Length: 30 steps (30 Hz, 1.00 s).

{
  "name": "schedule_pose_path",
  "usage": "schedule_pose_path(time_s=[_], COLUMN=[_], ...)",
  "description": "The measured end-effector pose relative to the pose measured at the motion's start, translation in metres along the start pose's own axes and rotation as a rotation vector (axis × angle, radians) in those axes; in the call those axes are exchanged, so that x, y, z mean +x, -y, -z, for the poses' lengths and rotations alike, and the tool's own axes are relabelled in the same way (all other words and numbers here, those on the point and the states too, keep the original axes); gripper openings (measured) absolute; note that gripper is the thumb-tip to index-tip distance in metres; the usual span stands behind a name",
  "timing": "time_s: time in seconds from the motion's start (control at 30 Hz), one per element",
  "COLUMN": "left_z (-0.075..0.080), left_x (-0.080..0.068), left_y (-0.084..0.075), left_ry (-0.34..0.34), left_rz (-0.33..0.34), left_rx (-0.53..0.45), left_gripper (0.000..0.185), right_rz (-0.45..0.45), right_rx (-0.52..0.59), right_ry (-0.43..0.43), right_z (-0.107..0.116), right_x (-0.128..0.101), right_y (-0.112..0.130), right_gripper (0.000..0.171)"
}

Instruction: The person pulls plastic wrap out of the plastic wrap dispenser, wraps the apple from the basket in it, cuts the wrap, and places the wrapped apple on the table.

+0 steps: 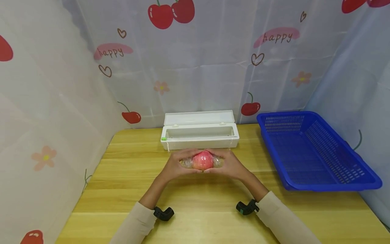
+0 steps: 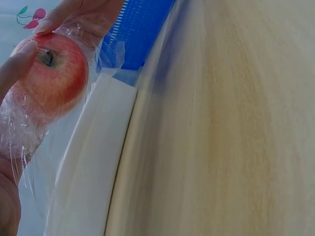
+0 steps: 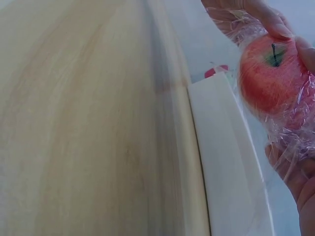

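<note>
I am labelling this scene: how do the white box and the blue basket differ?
The white box is long, narrow and solid-walled, with a hinged lid standing open; the blue basket is wider, lidless and perforated. The box sits just behind the apple; the basket sits off to the right. Both rest on the wooden table and look empty.

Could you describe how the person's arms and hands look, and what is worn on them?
Both arms wear long beige sleeves, the left sleeve and the right sleeve. A small black camera mount sits at the left wrist, and another at the right. The left hand and right hand are bare, without gloves.
</note>
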<state>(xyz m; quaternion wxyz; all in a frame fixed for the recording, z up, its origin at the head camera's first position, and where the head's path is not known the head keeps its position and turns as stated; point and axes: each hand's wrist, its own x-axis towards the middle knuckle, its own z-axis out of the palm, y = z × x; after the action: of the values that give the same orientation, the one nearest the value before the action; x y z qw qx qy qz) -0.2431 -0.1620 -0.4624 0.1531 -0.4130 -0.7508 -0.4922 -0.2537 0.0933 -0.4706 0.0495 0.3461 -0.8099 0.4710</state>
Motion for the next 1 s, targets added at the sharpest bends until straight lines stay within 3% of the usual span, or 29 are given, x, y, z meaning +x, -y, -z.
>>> schedule_pose_path(time_s=[0.13, 0.37, 0.63, 0.83, 1.0], left_z=[0.004, 0.004, 0.004, -0.002, -0.005], left_x=[0.004, 0.003, 0.002, -0.004, -0.008], left_y=[-0.014, -0.014, -0.013, 0.007, 0.019], left_ry=[0.006, -0.019, 0.008, 0.025, 0.029], left_rz=[0.028, 0.094, 0.176, 0.231, 0.245], left_rx=[-0.035, -0.069, -0.113, -0.131, -0.086], left_gripper=[0.062, 0.064, 0.064, 0.067, 0.07], right_rz=[0.021, 0.035, 0.057, 0.051, 0.045], right_rx=[0.017, 0.08, 0.101, 0.108, 0.1], right_ry=[-0.031, -0.063, -0.054, -0.049, -0.06], right_z=[0.002, 0.003, 0.0, -0.001, 0.0], right_x=[0.0, 0.001, 0.001, 0.0, 0.0], right_y=[0.003, 0.01, 0.008, 0.004, 0.003], right_gripper=[0.08, 0.076, 0.073, 0.068, 0.066])
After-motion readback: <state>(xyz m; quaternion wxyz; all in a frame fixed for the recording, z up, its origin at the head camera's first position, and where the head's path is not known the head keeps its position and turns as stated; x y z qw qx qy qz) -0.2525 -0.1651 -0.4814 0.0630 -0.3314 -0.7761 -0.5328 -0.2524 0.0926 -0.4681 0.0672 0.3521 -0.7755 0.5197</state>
